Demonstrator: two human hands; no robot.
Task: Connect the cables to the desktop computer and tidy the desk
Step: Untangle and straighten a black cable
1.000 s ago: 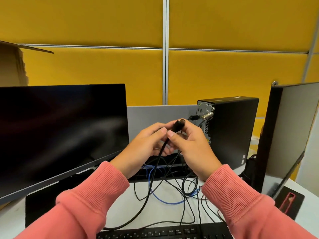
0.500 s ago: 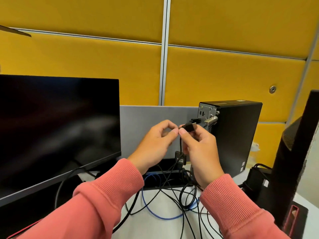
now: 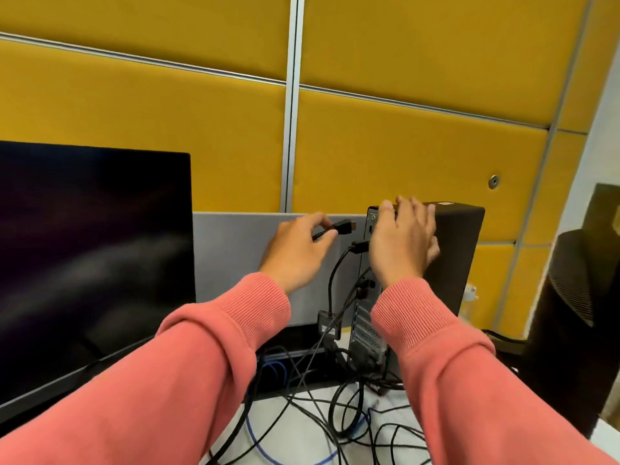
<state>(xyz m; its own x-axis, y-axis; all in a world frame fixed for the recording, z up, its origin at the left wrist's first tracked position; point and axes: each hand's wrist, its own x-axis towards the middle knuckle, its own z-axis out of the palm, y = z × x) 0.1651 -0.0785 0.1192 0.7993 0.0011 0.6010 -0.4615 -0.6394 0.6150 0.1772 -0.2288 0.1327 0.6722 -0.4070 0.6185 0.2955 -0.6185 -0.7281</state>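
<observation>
A black desktop computer tower [image 3: 453,260] stands upright at the back of the desk, its rear port panel facing left. My left hand [image 3: 295,250] pinches a black cable plug [image 3: 344,227] just left of that panel, the plug pointing at the ports. My right hand [image 3: 402,239] rests on the tower's top left corner, fingers spread over the top edge. Another black plug [image 3: 360,246] sits in a port below, its cable hanging down. Part of the port panel is hidden behind my right hand.
A dark monitor [image 3: 90,256] fills the left side. A black object [image 3: 583,313] stands at the right edge. Tangled black cables and a blue cable [image 3: 265,444] lie on the white desk [image 3: 302,434]. A grey divider [image 3: 235,263] and yellow wall panels close off the back.
The plug has passed from my right hand to my left hand. My right hand has let go and moved up onto the tower's top corner. The view has come closer to the tower.
</observation>
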